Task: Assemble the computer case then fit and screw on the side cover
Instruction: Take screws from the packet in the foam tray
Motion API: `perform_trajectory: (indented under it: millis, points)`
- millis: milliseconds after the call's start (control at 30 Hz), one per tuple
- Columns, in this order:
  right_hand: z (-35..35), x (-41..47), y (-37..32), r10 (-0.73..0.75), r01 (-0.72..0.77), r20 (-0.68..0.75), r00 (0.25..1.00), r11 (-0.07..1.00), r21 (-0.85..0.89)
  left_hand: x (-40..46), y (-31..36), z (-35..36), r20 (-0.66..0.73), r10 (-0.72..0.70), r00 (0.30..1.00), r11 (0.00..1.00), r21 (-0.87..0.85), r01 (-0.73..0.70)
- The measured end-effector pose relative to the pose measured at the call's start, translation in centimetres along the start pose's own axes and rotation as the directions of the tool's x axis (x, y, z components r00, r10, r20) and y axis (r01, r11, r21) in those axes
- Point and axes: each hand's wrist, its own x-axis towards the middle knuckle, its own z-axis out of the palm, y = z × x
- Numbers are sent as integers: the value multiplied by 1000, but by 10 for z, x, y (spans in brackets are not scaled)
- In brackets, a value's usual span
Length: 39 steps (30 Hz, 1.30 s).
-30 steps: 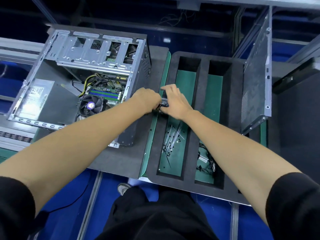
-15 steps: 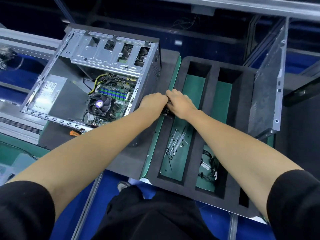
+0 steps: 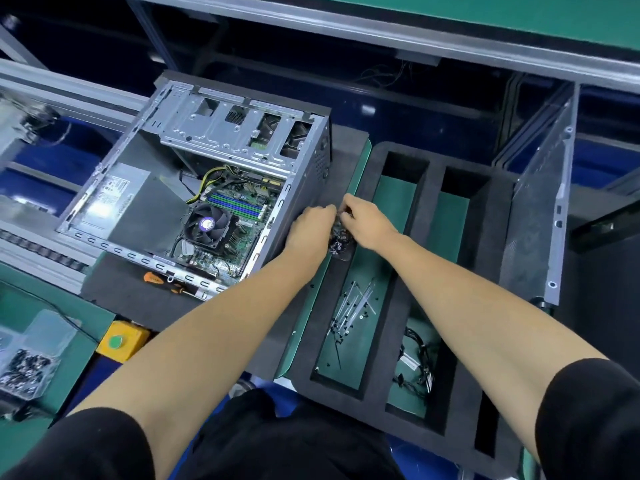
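Hands meet over a small clear bag of dark screws (image 3: 340, 242) at the near left corner of the black foam tray (image 3: 491, 216): the left hand (image 3: 310, 230) curls its fingers onto the bag's edge, the right hand (image 3: 367, 221) pinches at its top (exact hold partly hidden). Just left of the fingers lies the open computer case (image 3: 207, 188), motherboard exposed. Well right of them, the side cover (image 3: 540, 209) stands upright. An orange-handled screwdriver (image 3: 166, 282) lies beside the case.
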Motion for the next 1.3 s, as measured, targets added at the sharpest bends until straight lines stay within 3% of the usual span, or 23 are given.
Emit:
perform_trajectory:
  millis: [233, 467, 833, 1300]
  points:
    - [-4, 4, 4, 98, -90, -61, 993, 988, 125, 5, -2, 11, 127, -139, 982, 990, 50, 133]
    - [-4, 7, 5, 155, -141, -74, 985, 975, 170, 11, -6, 28, 54, -55, 997, 997, 59, 52]
    - [-3, 11, 6, 144, -133, -70, 987, 981, 141, 22, -2, 27, 245, -120, 962, 986, 142, 87]
    - [-3, 12, 5, 163, -157, -47, 985, 981, 118, 20, -5, 21, 179, -104, 978, 994, 35, 100]
